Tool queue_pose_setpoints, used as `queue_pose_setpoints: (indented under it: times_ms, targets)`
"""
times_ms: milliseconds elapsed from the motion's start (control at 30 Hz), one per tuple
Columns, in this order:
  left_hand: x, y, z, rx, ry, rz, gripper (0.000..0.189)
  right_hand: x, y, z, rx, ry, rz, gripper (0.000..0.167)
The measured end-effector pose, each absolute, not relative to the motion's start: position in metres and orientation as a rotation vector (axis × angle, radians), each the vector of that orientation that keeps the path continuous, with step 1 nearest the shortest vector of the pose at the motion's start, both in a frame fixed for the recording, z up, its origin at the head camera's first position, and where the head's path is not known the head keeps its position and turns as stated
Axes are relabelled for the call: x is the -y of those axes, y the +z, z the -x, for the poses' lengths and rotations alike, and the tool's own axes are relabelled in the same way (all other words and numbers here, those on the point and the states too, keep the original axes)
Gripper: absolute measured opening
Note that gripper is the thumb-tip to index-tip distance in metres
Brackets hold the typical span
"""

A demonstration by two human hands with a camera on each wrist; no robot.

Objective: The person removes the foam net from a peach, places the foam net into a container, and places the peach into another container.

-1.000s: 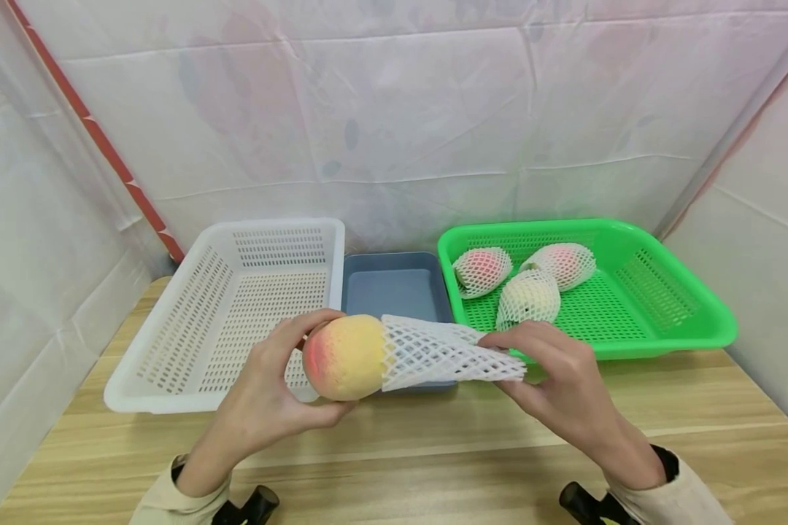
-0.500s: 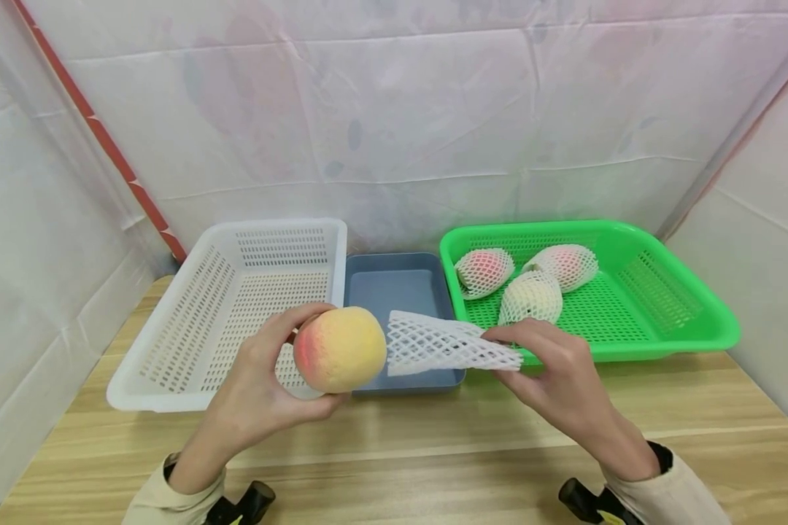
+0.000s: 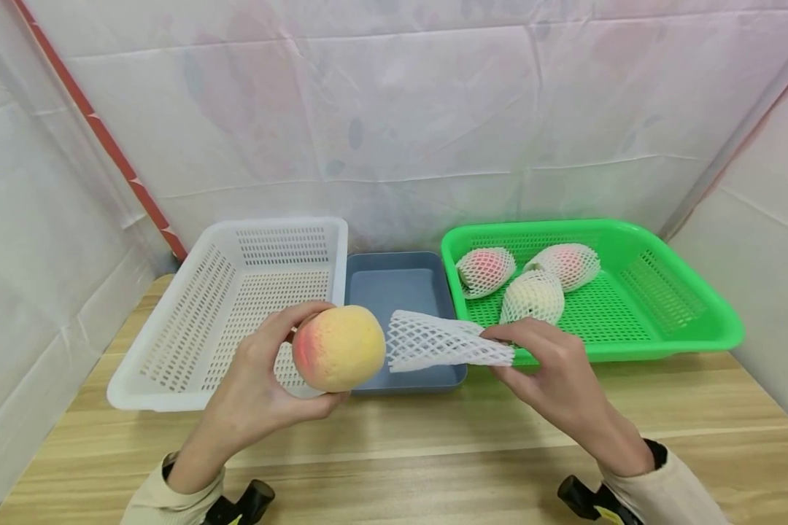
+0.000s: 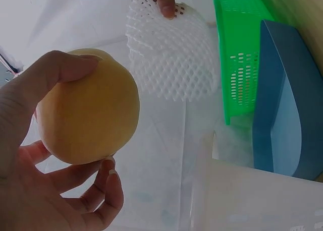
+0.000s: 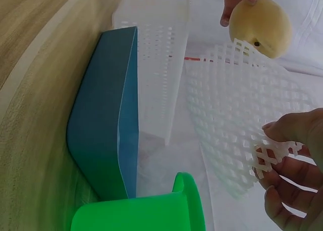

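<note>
My left hand [image 3: 259, 379] grips a yellow peach [image 3: 344, 350] with a pink blush on one side, fingers behind it and thumb in front. In the left wrist view the bare peach [image 4: 91, 110] fills much of the palm side. My right hand [image 3: 558, 379] pinches one end of a white foam fruit net [image 3: 433, 341]. The net's free end points at the peach, just to its right. Seen from the right wrist, the foam net [image 5: 242, 105] hangs spread and hollow between thumb and fingers, and the peach [image 5: 262, 26] shows beyond it.
At the left stands a white plastic basket [image 3: 171, 350] with slotted walls. A blue-grey tray [image 3: 397, 284] sits in the middle, under the hands. To the right, a green basket [image 3: 630, 321] holds a netted pink fruit [image 3: 486, 270], another [image 3: 570, 264] and a pale one [image 3: 532, 295].
The foam net has come off the peach, which was still partly in its mouth a second ago. My left hand has drawn the peach slightly leftward; over the last half second little has moved.
</note>
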State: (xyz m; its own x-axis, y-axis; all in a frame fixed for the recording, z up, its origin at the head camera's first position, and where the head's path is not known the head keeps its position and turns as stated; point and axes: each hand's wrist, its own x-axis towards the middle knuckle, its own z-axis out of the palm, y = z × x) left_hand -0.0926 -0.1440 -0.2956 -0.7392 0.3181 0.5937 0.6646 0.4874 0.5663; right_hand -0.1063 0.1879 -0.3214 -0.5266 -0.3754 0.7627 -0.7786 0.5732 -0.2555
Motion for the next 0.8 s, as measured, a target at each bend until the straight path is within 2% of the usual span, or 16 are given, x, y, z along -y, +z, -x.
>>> queue_pose_setpoints:
  times_ms: [233,433,467,600,800]
  targets:
    - [0.144,-0.296,0.093,2.334,-1.137,0.816,0.088,-0.189,-0.325,0.106,2.209,0.784,-0.905,0.019]
    - [0.145,-0.295,0.092,2.356,-1.139,0.804,0.087,-0.184,-0.329,0.108,2.213,0.751,-0.918,0.038]
    - [0.145,-0.295,0.092,2.355,-1.138,0.805,0.087,-0.183,-0.330,0.108,2.209,0.734,-0.921,0.037]
    - [0.144,-0.295,0.092,2.335,-1.136,0.824,0.087,-0.179,-0.330,0.109,2.209,0.703,-0.937,0.012]
    - [0.144,-0.295,0.093,2.331,-1.126,0.839,0.088,-0.171,-0.330,0.114,2.110,0.610,-0.998,0.031]
